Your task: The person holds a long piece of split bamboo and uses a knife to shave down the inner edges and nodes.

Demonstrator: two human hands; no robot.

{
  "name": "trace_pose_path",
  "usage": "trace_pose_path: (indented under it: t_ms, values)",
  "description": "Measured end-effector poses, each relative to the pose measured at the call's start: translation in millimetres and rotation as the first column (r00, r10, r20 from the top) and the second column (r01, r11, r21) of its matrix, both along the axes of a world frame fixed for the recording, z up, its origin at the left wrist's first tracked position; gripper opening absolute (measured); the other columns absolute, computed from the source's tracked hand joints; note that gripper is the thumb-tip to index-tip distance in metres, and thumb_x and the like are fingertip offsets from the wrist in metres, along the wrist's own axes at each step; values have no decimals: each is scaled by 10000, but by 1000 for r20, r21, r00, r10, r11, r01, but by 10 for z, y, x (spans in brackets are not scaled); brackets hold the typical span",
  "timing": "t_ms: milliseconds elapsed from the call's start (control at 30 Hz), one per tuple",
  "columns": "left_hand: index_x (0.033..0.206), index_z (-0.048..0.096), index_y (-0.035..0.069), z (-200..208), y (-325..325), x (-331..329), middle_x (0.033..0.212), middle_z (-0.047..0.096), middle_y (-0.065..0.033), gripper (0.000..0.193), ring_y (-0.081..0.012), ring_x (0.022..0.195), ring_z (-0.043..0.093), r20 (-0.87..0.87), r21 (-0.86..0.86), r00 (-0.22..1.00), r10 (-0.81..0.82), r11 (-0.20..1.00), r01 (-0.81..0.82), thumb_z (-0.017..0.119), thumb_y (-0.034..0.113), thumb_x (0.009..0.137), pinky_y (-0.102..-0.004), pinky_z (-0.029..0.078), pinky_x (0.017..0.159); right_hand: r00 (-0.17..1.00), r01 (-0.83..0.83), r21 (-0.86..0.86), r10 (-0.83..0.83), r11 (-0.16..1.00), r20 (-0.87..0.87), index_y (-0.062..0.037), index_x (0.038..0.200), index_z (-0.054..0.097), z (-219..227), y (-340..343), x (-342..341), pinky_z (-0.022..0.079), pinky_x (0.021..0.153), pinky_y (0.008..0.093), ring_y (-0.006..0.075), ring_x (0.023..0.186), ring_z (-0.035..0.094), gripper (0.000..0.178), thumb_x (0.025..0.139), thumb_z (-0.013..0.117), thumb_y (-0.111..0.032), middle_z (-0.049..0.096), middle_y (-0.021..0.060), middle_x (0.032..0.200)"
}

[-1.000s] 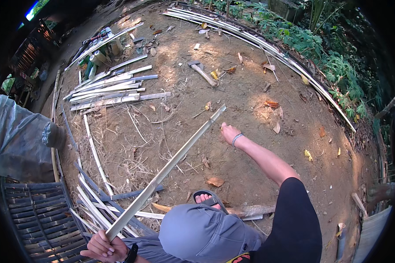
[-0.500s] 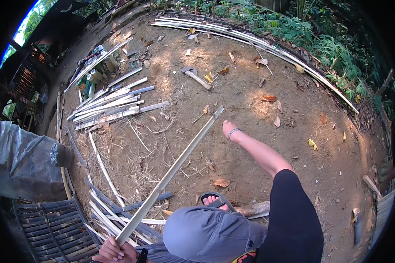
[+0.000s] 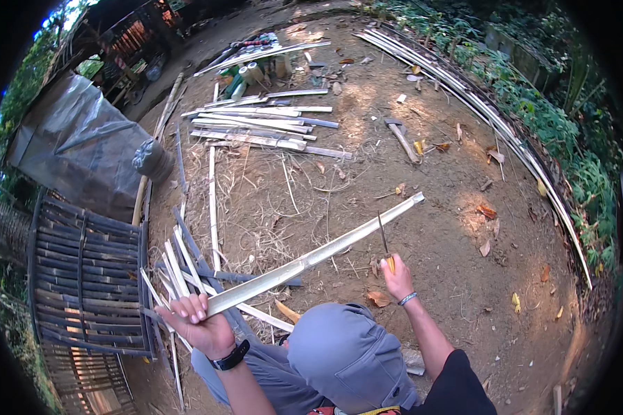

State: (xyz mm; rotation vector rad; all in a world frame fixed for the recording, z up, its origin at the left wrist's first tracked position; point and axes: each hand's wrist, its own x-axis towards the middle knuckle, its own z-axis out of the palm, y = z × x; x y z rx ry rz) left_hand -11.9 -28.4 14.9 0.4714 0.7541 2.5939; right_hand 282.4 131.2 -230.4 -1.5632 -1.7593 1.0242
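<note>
My left hand [image 3: 204, 328], with a black band on its wrist, is closed round the near end of a long split bamboo strip [image 3: 301, 266]. The strip slants up to the right, its hollow pale side showing. My right hand [image 3: 397, 277] grips a knife [image 3: 385, 238] by its yellow-orange handle, the dark narrow blade pointing up and away. That blade crosses the strip near its far end in this view; I cannot tell whether they touch. Below the strip is my bent knee [image 3: 346, 353] in grey cloth.
Several split bamboo pieces [image 3: 256, 123] lie piled at the far left, and more strips [image 3: 180, 266] beside a dark bamboo slatted rack [image 3: 86, 277]. A hatchet [image 3: 401, 142] lies on the dirt ahead. Long poles [image 3: 477, 104] line the edge of the greenery. Shavings litter the ground.
The strip has swung lower and flatter, its far end moving right. My left hand has risen further into view. My right hand has come nearer me, and the knife in it now shows.
</note>
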Motion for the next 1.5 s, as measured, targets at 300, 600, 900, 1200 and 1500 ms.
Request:
trace_pose_path:
  t_ms: [300,600,900,1200,1500]
  values:
    - [1017,471,71,-237,-74,-13,825,549,-52,417,-114,639,504,-188,-223,958,216,941,-256,372,473,966,-242,415,634,939,-307,16,306,952,-160,-45,1090,440,472,-677,-582,465,621,470,442,782,609,386,890,563,-351,600,241,788]
    - [914,434,59,-369,-135,38,691,607,-120,396,-161,588,582,-298,-428,872,388,762,-486,376,446,974,-251,483,568,972,-233,96,233,968,5,-40,1025,428,280,-379,-624,431,548,527,460,682,585,347,929,492,-367,586,248,674]
    - [890,431,61,-392,-161,41,681,599,-125,362,-164,578,576,-288,-472,881,377,744,-473,355,401,991,-266,494,566,970,-223,42,217,974,113,-28,975,432,301,-60,-422,433,570,543,464,725,585,373,951,428,-400,592,260,697]
    - [887,407,77,-369,-172,39,655,579,-115,384,-150,551,542,-329,-437,873,359,762,-478,324,438,990,-251,471,547,946,-276,1,271,961,180,-8,914,458,541,-34,-423,441,569,563,479,684,584,398,965,382,-396,590,271,667]
    - [880,405,80,-368,-170,49,619,555,-96,406,-138,535,515,-404,-412,843,356,752,-515,286,451,993,-240,441,528,941,-315,-36,317,948,120,-14,878,455,688,-240,-441,437,594,545,470,733,579,403,951,406,-407,586,267,700]
